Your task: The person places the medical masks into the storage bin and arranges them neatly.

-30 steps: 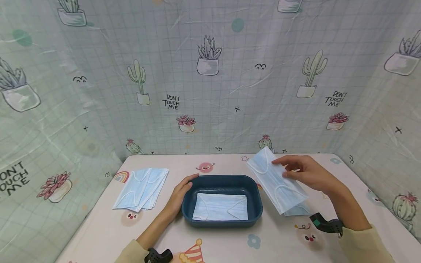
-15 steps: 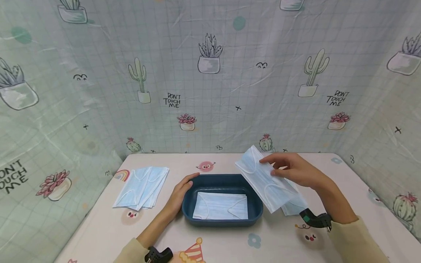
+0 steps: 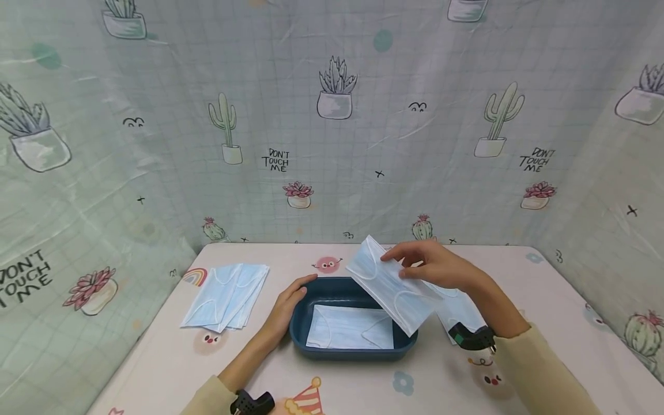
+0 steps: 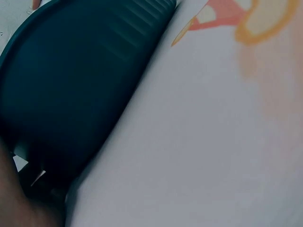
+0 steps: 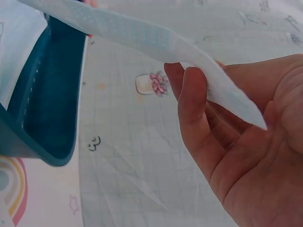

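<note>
My right hand (image 3: 410, 262) pinches a light blue face mask (image 3: 389, 288) and holds it tilted above the right half of a dark blue tray (image 3: 298, 323). One mask (image 3: 347, 328) lies flat inside the tray. In the right wrist view the thumb and fingers (image 5: 194, 109) clamp the held mask (image 5: 142, 38) beside the tray wall (image 5: 47, 109). My left hand (image 3: 290, 300) rests with straight fingers against the tray's left rim. The left wrist view shows only the tray's outer wall (image 4: 71, 85) and the tabletop (image 4: 213, 142).
A fanned stack of blue masks (image 3: 225, 297) lies on the table (image 3: 155, 357) at the left. More masks (image 3: 461, 314) lie right of the tray, partly under my right forearm. A patterned cloth backdrop (image 3: 332, 144) closes in the table at the back and both sides.
My right hand has carried the mask leftward from above the right pile to over the tray. The left hand has stayed on the tray's rim.
</note>
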